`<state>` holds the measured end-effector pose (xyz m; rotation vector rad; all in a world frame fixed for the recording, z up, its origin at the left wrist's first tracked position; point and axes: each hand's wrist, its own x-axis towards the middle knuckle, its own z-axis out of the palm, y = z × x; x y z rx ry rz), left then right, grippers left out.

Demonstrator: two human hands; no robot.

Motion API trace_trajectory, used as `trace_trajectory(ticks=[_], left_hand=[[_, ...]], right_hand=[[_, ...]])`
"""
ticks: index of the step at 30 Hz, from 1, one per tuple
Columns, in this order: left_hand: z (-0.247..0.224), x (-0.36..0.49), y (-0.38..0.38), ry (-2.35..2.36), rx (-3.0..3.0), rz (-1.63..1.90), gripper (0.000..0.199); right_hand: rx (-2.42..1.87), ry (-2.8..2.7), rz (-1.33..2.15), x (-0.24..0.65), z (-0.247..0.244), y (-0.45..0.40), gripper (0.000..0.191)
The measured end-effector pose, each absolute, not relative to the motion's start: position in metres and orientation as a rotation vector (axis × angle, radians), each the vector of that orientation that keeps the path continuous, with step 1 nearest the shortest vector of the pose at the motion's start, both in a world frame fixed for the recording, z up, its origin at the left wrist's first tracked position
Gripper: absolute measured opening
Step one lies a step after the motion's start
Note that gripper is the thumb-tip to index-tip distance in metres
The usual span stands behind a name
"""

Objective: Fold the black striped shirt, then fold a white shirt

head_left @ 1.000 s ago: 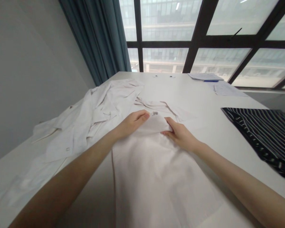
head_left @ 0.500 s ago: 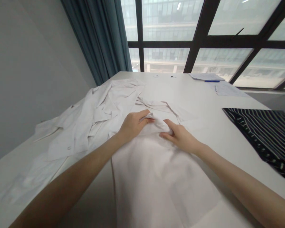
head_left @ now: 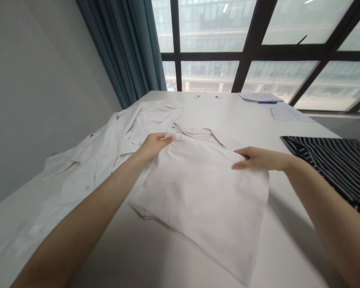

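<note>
A white garment [head_left: 204,192] is stretched between my two hands over the table, its lower part hanging toward me at a slant. My left hand [head_left: 154,146] pinches its upper left edge between thumb and fingers. On the upper right edge, my right hand [head_left: 250,158] grips the cloth the same way. Behind the held part, more white fabric with a curved seam lies on the table; whether it belongs to the same garment I cannot tell. Just left of my left hand is a heap of white clothing [head_left: 102,152] with a visible button.
The white table [head_left: 234,116] reaches back to the windows. A black-and-white striped cloth [head_left: 330,164] lies at the right. Papers [head_left: 291,114] and a blue pen [head_left: 267,103] are at the far right. A blue curtain [head_left: 129,52] hangs beside the left wall.
My hands have moved apart, left hand to the left and right hand to the right. The bunched cloth between them is now spread wide, and its lower edge has swung up into view.
</note>
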<state>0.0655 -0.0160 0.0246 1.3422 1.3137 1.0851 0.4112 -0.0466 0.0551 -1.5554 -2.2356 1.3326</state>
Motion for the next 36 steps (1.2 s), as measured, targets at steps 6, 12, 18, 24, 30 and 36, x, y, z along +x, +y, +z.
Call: trace_trajectory(ticks=[6,12,18,24,30,36], left_hand=[[0.014,0.065,-0.016,1.479,1.585,0.723,0.031],[0.004,0.07,-0.017,1.669,2.385,0.722,0.045],[-0.017,0.102,-0.046,1.362,2.805,0.34,0.054],[-0.029,0.099,-0.051,1.334,2.802,0.231,0.061],[-0.026,0.087,-0.05,1.345,2.75,0.203,0.066],[-0.031,0.082,-0.045,1.433,2.693,0.337,0.063]], right_hand=[[-1.981,-2.18,0.35,0.441,0.034,-0.022,0.048],[-1.675,-2.335,-0.264,0.406,0.011,-0.027,0.036],[-1.418,-2.492,-0.105,0.356,-0.022,-0.049,0.047],[-1.542,-2.537,-0.026,0.363,-0.03,-0.051,0.053],[-1.744,-2.443,-0.01,0.409,-0.028,-0.047,0.058],[-1.888,-2.266,0.079,0.443,-0.04,-0.052,0.062]])
